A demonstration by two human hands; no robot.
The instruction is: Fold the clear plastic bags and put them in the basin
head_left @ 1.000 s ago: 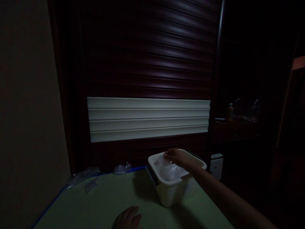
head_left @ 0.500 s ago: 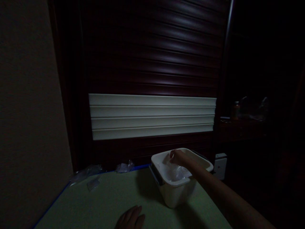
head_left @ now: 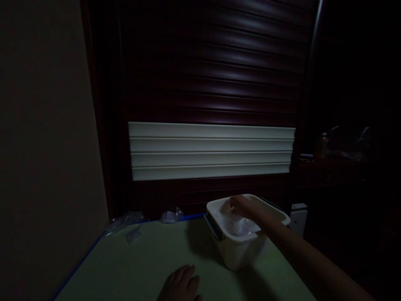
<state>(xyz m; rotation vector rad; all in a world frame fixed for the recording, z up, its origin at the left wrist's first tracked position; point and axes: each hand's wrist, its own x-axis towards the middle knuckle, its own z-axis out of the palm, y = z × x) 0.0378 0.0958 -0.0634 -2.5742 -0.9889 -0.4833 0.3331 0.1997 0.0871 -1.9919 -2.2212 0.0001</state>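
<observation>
A white square-mouthed bin [head_left: 242,253] with dark side handles stands on the green surface. My right hand [head_left: 242,205] reaches over its near rim from the right and is inside the opening, fingers curled closed. Whatever they grip is too dark to make out. Crumpled clear plastic [head_left: 243,228] lies in the bin just below that hand. My left hand [head_left: 180,284] is low in the view, in front of the bin, its fingers spread over the green surface and holding nothing.
Clear plastic bags [head_left: 125,220] and a small packet [head_left: 134,234] lie at the back left, and another plastic packet [head_left: 171,215] by the blue edge. Behind rises a dark slatted panel with pale strips [head_left: 209,151]. A bottle [head_left: 322,144] stands on a dark shelf at right.
The whole view has shifted, so everything appears slightly farther right. My right hand stays inside the bin, its fingers more tightly curled. My left hand stays over the green surface.
</observation>
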